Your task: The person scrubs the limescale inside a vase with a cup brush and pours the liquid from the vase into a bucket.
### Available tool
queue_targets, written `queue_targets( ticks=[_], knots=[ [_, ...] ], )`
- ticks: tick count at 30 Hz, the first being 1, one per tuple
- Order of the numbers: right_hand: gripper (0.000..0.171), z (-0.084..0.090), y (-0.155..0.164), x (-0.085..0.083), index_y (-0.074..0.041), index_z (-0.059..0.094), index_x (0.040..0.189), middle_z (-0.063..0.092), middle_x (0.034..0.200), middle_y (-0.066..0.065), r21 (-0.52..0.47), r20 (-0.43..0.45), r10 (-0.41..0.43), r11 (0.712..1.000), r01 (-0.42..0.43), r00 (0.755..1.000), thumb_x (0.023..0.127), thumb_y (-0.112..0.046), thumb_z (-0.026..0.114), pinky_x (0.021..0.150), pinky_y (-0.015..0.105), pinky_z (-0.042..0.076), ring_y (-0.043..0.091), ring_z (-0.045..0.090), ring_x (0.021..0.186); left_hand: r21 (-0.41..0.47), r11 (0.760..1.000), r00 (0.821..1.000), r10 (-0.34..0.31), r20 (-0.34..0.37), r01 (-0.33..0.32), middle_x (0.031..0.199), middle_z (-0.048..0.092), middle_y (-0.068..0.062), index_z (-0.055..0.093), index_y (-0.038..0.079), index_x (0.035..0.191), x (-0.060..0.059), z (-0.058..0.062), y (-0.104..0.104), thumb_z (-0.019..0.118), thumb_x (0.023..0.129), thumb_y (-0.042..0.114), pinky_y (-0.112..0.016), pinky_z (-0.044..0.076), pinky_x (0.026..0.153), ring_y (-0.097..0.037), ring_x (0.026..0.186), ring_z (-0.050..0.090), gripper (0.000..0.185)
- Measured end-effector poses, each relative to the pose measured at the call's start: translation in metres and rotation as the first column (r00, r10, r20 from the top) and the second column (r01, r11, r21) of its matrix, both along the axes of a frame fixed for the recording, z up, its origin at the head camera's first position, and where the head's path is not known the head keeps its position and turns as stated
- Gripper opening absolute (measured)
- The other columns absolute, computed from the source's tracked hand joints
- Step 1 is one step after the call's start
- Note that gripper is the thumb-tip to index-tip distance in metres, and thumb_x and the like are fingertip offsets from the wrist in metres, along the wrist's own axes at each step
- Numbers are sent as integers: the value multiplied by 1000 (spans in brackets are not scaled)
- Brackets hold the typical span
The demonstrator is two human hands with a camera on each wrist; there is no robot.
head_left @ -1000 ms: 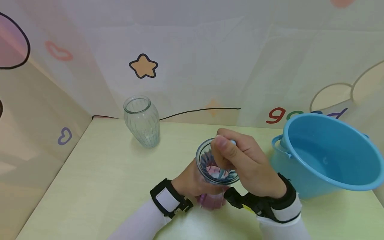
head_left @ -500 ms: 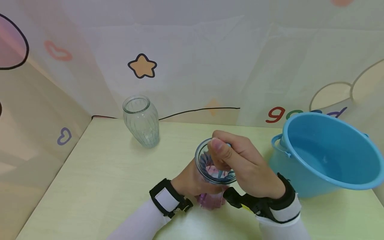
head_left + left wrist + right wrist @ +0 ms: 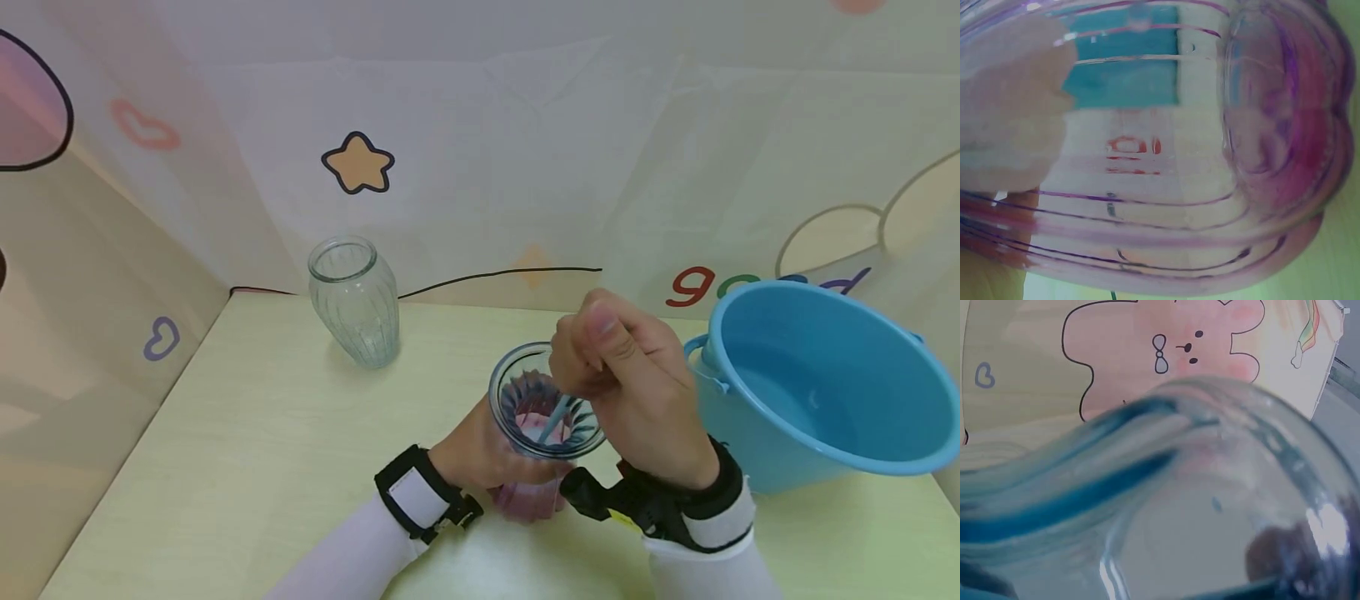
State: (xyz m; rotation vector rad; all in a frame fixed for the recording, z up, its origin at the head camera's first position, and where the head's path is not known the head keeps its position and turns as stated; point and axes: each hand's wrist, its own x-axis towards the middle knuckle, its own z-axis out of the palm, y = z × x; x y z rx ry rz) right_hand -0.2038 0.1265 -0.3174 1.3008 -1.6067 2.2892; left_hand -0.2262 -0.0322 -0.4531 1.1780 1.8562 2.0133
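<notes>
My left hand (image 3: 483, 454) grips a ribbed glass vase (image 3: 527, 502), tinted pink below and bluish at its rim, tilted with its mouth toward me. Curled above that mouth, my right hand (image 3: 637, 383) holds a slim light-blue handle (image 3: 555, 419) that runs down inside the glass; its lower end is hidden. In the left wrist view the vase (image 3: 1285, 206) fills most of the picture, and a pale rounded mass (image 3: 1010, 106) shows at the left. The right wrist view has the blurred glass vase (image 3: 1166, 519) up close.
Farther back on the left of the pale table (image 3: 247, 467) stands a second, clear glass vase (image 3: 356, 308). A big light-blue bucket (image 3: 757, 425) with a handle is right of my right hand. Behind rises a printed backdrop (image 3: 480, 167).
My right hand dips slightly left and down, then rises and shifts right over the vase's mouth, so more of the blue handle shows. The left hand and vase stay put.
</notes>
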Motion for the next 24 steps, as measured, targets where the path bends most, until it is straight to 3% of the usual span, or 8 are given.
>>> queue_targets(
  ticks=[4,7,11,24],
  knots=[
    [36,2,5,0,-6,37,79,27,65,4,-102,58,-43,994,49,997,113,-19,36,47,34,20,17,28,55,-38,998,999,42,-19,-43,124,63,-25,42,2,139,0,-1,0,83,73,-3,-43,57,102,-24,111,64,78],
    [36,3,10,-2,-6,36,78,25,66,4,-218,82,-13,975,31,997,113,-17,32,48,34,16,17,25,55,-57,996,998,66,-16,-66,122,63,-24,44,0,138,1,-2,-1,84,72,-2,-37,57,102,-14,110,64,77],
    [38,4,17,-3,-4,36,78,23,67,3,-337,70,28,941,-3,997,113,-13,25,49,31,15,16,23,55,-56,995,997,77,2,-77,117,62,-23,51,-2,129,1,-1,-1,85,72,-3,-36,57,100,-11,109,63,66],
    [39,10,21,0,-4,32,74,24,64,2,-458,67,21,889,12,998,111,-12,26,47,25,15,14,23,52,-44,996,997,79,5,-79,120,60,-24,55,-4,126,2,-1,0,85,72,-5,-36,58,99,-13,111,63,62]
  ],
)
